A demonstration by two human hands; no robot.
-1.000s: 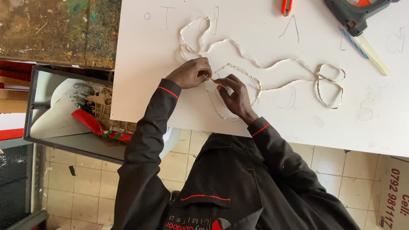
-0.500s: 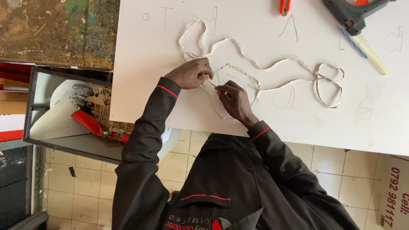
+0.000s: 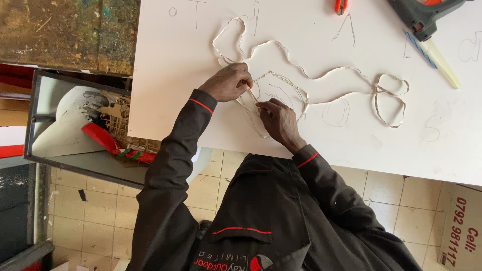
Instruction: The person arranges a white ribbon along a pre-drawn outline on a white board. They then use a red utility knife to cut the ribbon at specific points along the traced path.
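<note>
A thin pale strip (image 3: 321, 78) winds in loops over a white board (image 3: 170, 75) marked with faint pencil letters. My left hand (image 3: 228, 83) is closed, pinching the strip where a loop starts. Just to its right, my right hand (image 3: 278, 120) presses its fingertips on the same strip, and the two hands almost touch. Both arms are in dark sleeves with red trim. The strip ends in a small double loop (image 3: 389, 98) farther right.
A grey glue gun (image 3: 419, 15) with a pale glue stick (image 3: 442, 62) lies at the board's top right. An orange-handled tool (image 3: 341, 6) lies at the top edge. A grey open box (image 3: 75, 160) with red and white items stands to the left, and a printed carton (image 3: 462, 228) is at the bottom right.
My right hand has slid slightly toward the near edge of the board along the strip. My left hand has stayed almost in place, closed on the strip.
</note>
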